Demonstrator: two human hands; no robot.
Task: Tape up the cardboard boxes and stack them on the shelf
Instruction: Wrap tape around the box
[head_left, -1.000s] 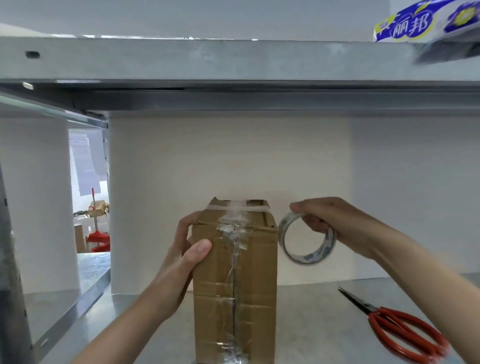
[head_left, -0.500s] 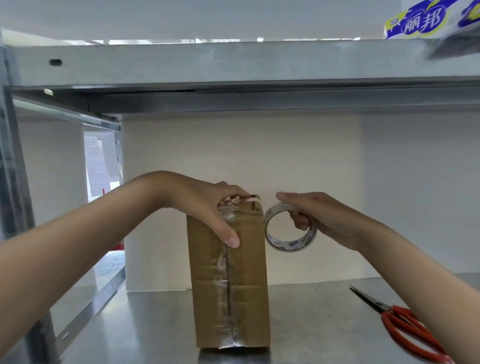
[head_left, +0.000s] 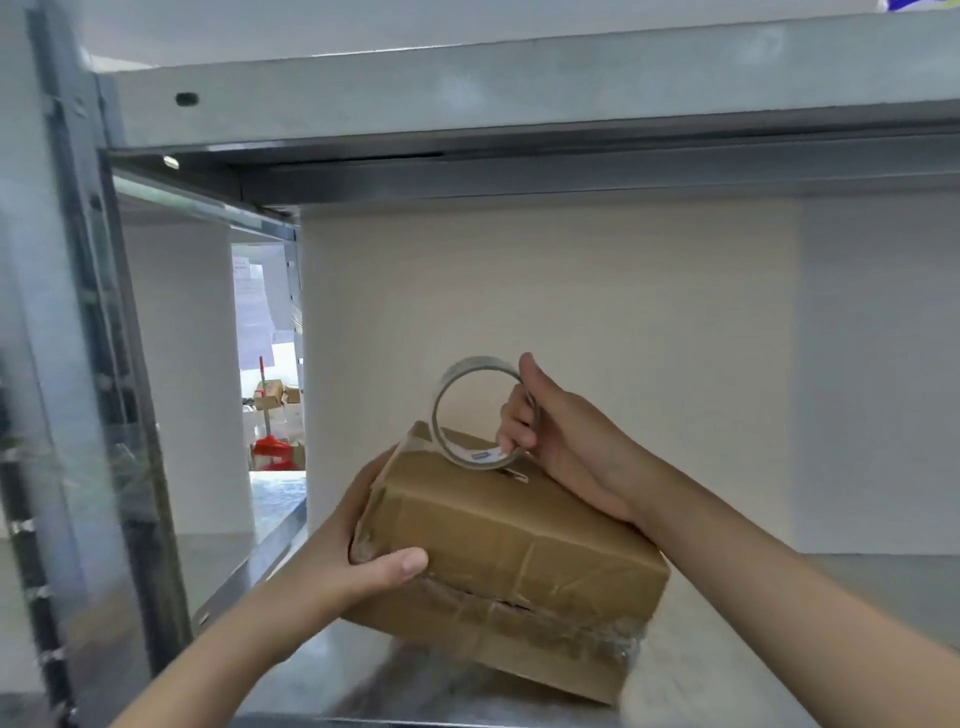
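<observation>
Cardboard box (head_left: 509, 551), upright half a second ago, is now tipped sideways, gripped by left hand (head_left: 358, 551). Tape roll (head_left: 480, 458), clasped by right hand (head_left: 566, 447), is set on top; another seam is likely being taped.

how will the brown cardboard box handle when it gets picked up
The brown cardboard box is probably light: the left hand holds it tilted by one end. Its creased, dented walls would likely give under a squeeze. The glossy tape on its seam may be slippery.

No wording is legible; the small blue label (head_left: 483, 456) inside the tape roll (head_left: 442, 395) is too blurred.
</observation>
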